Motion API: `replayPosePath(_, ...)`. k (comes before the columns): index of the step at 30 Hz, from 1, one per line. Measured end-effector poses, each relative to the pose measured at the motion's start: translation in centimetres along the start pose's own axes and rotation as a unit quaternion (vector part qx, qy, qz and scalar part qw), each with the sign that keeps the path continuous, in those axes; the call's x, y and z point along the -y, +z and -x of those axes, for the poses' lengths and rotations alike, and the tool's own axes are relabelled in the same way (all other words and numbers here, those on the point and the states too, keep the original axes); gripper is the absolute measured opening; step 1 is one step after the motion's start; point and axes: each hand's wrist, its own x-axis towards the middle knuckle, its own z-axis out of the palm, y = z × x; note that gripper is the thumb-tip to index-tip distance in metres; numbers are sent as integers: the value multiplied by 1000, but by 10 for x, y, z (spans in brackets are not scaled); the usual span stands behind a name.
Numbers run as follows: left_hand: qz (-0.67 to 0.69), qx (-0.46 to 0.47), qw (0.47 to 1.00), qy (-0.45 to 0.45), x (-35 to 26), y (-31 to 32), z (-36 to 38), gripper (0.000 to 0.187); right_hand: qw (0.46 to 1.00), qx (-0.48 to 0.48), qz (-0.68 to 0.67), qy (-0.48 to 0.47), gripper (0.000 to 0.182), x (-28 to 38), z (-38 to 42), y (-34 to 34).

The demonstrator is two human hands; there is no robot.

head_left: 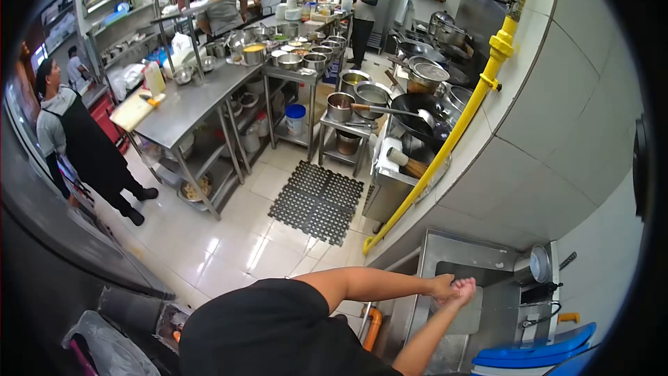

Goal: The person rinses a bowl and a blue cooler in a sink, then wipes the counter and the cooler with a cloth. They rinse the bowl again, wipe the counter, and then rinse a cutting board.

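Both bare hands are together above a stainless steel sink [487, 254]. My left hand [442, 285] is closed against the wrist side of my right hand, its fingers partly hidden. My right hand [463, 292] is turned palm up with loosely curled fingers, and no object shows in it. Below the hands are the sink basin and a pale, flat area of its bottom. A metal pot [538, 264] stands at the far side of the sink, beside a faucet [541, 317].
Blue plastic lids or tubs [536, 355] sit near the sink's lower corner. A yellow pipe [480, 90] runs along the tiled wall. Across the floor are a black rubber mat [316, 202], a wok [421, 115] and a steel table [184, 111]. One person [73, 132] stands at left; others work behind.
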Motion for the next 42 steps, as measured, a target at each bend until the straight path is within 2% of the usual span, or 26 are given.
replayPosePath(3, 79, 62, 995, 18, -18, -44, 11, 75, 985, -144, 85, -33, 9, 22, -96, -80)
replayPosePath(6, 19, 15, 999, 42, -10, -81, 28, 54, 894, -439, -60, 73, 27, 71, -252, -209)
replayPosePath(8, -20, -3, 1000, 6, 1, -89, 41, 48, 900, -423, -47, 88, 41, 99, -249, -193)
replayPosePath(10, -98, -62, 993, 14, 10, -97, 49, 34, 929, -362, 0, 77, 43, 105, -238, -176)
replayPosePath(12, -103, -48, 993, 15, 9, -102, 61, 32, 933, -115, 192, 282, 52, 129, -246, -190)
replayPosePath(13, -98, -31, 994, 28, 8, -103, 63, 31, 932, -117, 184, 288, 52, 135, -245, -181)
replayPosePath(15, -96, 1, 994, 49, 23, -98, 62, 29, 827, 4, 408, 388, 50, 154, -241, -164)
replayPosePath(17, -107, 88, 990, 39, 24, -94, 61, 28, 871, 210, 74, 438, 42, 131, -308, -228)
replayPosePath(18, -110, 114, 986, 46, 14, -91, 60, 24, 821, 292, -83, 485, 45, 120, -350, -263)
replayPosePath(19, -134, 123, 973, 144, 12, -91, 56, 18, 901, 48, 285, 322, 40, 148, -281, -172)
replayPosePath(20, -146, 127, 975, 105, -5, -86, 55, 13, 970, 50, 67, 228, 34, 163, -173, -100)
replayPosePath(21, -132, 123, 956, 232, 13, -79, 46, 11, 949, 245, 130, 153, 33, 157, -226, -179)
replayPosePath(22, -143, 155, 971, 114, -1, -75, 42, 10, 977, 116, 181, 8, 35, 151, -204, -165)
replayPosePath(25, -99, 140, 985, -3, -28, -46, 21, 36, 886, -27, 269, 377, 45, 209, -208, -161)
replayPosePath(29, -76, 154, 985, 15, -17, -9, -1, 41, 945, -12, 313, 97, 36, 195, -201, -175)
replayPosePath(31, -59, 173, 983, -14, -24, 3, -10, 42, 699, 189, 663, -189, 30, 179, -264, -248)
replayPosePath(33, -49, 182, 982, 5, -20, 14, -15, 42, 961, -95, 260, 7, 25, 184, -211, -185)
replayPosePath(34, -54, 186, 981, -2, -21, 16, -17, 42, 965, -158, 210, 12, 25, 182, -206, -170)
replayPosePath(35, -42, 191, 981, 3, -19, 16, -17, 42, 942, -177, 286, -18, 27, 182, -208, -180)
replayPosePath(36, -32, 183, 983, 14, -20, 17, -13, 42, 819, -152, 546, -90, 31, 179, -224, -212)
replayPosePath(37, -26, 155, 987, 25, -22, 13, -8, 42, 543, -123, 819, -134, 35, 183, -224, -229)
replayPosePath(38, -83, 144, 982, 91, -9, 5, -8, 42, 455, -83, 883, -80, 40, 192, -215, -226)
replayPosePath(39, -140, 176, 974, 21, -10, -7, -5, 41, 502, -190, 800, -267, 36, 173, -210, -235)
replayPosePath(40, -159, 161, 972, 65, -11, -16, 0, 41, 558, -190, 762, -266, 36, 179, -181, -200)
replayPosePath(41, -160, 161, 972, 55, -2, -23, 1, 43, 819, -202, 531, -76, 35, 182, -163, -180)
replayPosePath(42, -169, 155, 971, 62, -9, -33, 3, 46, 893, -100, 434, -66, 36, 166, -196, -218)
